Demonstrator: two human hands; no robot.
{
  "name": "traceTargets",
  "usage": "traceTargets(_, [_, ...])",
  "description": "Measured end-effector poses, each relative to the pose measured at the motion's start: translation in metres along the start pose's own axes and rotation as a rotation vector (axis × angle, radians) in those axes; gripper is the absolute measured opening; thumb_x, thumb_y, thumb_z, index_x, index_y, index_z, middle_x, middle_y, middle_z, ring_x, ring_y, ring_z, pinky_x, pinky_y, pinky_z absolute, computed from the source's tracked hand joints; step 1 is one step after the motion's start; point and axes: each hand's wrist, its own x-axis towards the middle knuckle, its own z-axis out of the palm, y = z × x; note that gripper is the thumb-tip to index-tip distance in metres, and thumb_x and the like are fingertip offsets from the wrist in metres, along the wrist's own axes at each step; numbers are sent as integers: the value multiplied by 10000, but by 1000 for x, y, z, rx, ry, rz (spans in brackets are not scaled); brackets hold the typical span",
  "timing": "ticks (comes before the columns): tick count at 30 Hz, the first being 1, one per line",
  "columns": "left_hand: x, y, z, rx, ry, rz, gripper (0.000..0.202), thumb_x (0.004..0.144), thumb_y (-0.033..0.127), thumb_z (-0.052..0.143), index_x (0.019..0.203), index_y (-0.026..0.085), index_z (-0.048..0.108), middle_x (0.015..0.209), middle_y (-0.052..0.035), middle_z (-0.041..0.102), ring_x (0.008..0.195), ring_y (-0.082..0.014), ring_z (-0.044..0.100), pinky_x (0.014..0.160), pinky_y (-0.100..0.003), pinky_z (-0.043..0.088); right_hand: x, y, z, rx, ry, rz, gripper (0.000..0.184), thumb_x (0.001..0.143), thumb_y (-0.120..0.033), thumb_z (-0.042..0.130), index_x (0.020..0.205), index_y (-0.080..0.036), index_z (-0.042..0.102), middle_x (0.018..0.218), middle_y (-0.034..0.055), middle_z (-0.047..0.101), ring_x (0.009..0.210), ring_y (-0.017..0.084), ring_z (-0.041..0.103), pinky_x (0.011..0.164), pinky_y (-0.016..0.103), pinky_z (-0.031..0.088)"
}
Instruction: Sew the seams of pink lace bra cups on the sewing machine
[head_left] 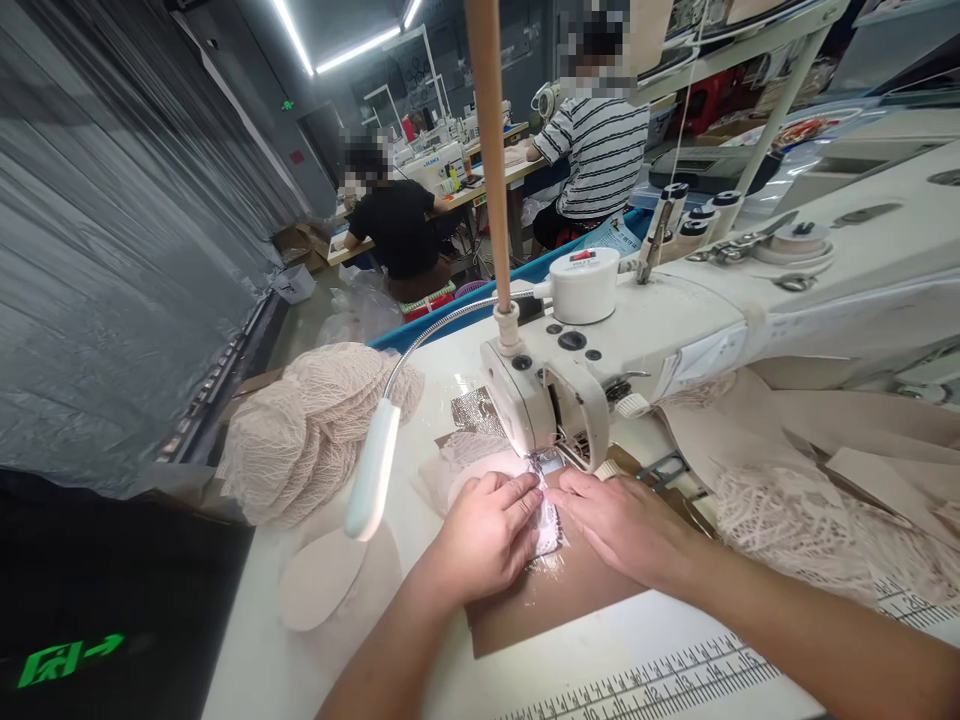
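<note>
L hand point(487, 530), lower ctr of frame, fingers over white lace-edged fabric pc point(547, 535) by sewing machine point(525, 395) needle area; R hand point(626, 522) fingertips just right of it. Pinch, either hand: can't tell. Lace panel stack point(296, 430) mid-left.

Brown sheet point(517, 622), beige web-patterned pieces point(322, 420)

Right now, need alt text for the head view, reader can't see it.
Left hand and right hand rest by pale fabric at a white sewing machine. Lace pieces lie stacked on the left, beige material on the right; a person in black and another in stripes sit beyond.
</note>
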Motion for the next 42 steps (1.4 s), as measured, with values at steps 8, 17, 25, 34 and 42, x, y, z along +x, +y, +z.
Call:
traceTargets(8, [2,1,2,49,15,-42,441,909,298,424,1314,139,499,1382,-93,504,987,-274,510,820,-445,473,4,-2,0,1,-12,57,301,789,-48,423,953,-176,641,815,33,603,583,144,407,547,305,232])
traceTargets(17, [2,-2,4,43,67,-26,391,932,295,407,1275,144,520,1353,-101,531,1009,-272,521,816,-431,464,0,0,-7,101,-61,18,256,865,-83,383,857,-182,619,758,22,567,570,138,390,561,298,247])
traceTargets(25, [2,2,4,73,84,0,336,956,285,387,1234,176,539,1312,-97,561,966,-245,539,797,-395,451,-2,-3,-12,180,-139,-42,226,892,-122,409,875,-201,621,741,22,528,645,161,425,603,299,262])
traceTargets(34, [2,3,1,99,43,-2,371,961,287,368,1281,169,515,1341,-83,546,979,-246,527,783,-395,457,-2,-1,0,-2,-47,-18,245,836,-90,410,861,-199,628,715,15,510,555,148,350,567,314,225])
traceTargets(42, [6,3,2,57,68,-40,381,945,283,380,1269,155,533,1332,-111,547,997,-259,535,802,-415,483,3,-5,-2,-57,20,-14,278,746,-35,459,865,-183,663,719,24,571,549,139,375,558,308,229])
